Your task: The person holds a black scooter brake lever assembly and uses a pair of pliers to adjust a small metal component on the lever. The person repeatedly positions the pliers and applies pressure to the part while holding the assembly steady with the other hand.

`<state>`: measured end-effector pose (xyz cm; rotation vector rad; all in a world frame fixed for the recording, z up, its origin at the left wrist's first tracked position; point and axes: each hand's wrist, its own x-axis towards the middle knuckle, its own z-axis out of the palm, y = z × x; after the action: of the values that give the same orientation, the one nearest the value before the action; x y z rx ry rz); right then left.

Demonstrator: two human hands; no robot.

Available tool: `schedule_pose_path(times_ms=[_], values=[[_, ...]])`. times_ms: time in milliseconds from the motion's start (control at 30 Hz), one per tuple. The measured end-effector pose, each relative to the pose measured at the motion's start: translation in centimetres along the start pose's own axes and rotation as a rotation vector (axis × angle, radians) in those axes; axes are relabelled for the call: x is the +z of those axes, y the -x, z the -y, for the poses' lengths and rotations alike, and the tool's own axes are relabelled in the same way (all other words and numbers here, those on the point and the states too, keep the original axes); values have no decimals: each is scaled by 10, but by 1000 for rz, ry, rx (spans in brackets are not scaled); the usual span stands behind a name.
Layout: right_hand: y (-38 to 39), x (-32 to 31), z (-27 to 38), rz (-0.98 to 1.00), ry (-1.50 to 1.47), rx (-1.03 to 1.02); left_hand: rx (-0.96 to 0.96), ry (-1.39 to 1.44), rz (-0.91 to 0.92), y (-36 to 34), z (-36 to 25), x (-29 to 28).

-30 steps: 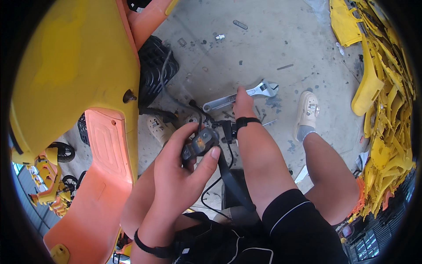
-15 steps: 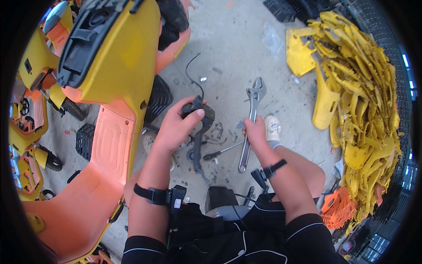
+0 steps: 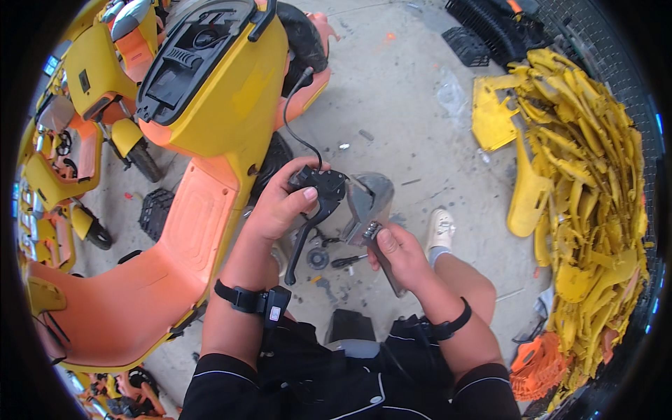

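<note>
My left hand (image 3: 280, 203) is closed around a black brake lever assembly (image 3: 329, 189). Its curved lever (image 3: 299, 245) hangs below my fingers, and a thin black cable (image 3: 291, 126) loops up from its top. Close to its right side, my right hand (image 3: 402, 255) grips a metal adjustable wrench (image 3: 381, 199) near the head, thumb beside the adjusting screw. The wrench's large head is tilted up and slightly blurred. Whether it touches the lever assembly I cannot tell.
On the floor between my feet lie a screwdriver (image 3: 348, 262), a round dark part (image 3: 317, 258) and small scraps. A yellow and orange scooter body (image 3: 210, 119) stands close on my left. Yellow plastic panels (image 3: 588, 189) are piled on the right, near orange pieces (image 3: 539, 367).
The wrench has swung, so its head now points up beside the lever assembly, and my right hand holds it nearer the head. The lever assembly has turned slightly. My view has shifted left.
</note>
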<state>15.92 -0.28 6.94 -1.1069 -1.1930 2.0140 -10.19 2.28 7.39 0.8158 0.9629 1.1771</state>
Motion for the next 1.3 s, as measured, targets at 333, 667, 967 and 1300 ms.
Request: schedule_pose_path(times_ms=[333, 667, 967, 1300], values=[[0, -3, 0, 52, 221, 231, 64, -180, 21, 26, 11, -5], [2, -15, 1, 100, 326, 162, 50, 0, 143, 27, 18, -8], [6, -19, 0, 112, 368, 120, 124, 27, 153, 29, 29, -10], [10, -14, 7, 51, 517, 75, 180, -47, 127, 31, 39, -11]])
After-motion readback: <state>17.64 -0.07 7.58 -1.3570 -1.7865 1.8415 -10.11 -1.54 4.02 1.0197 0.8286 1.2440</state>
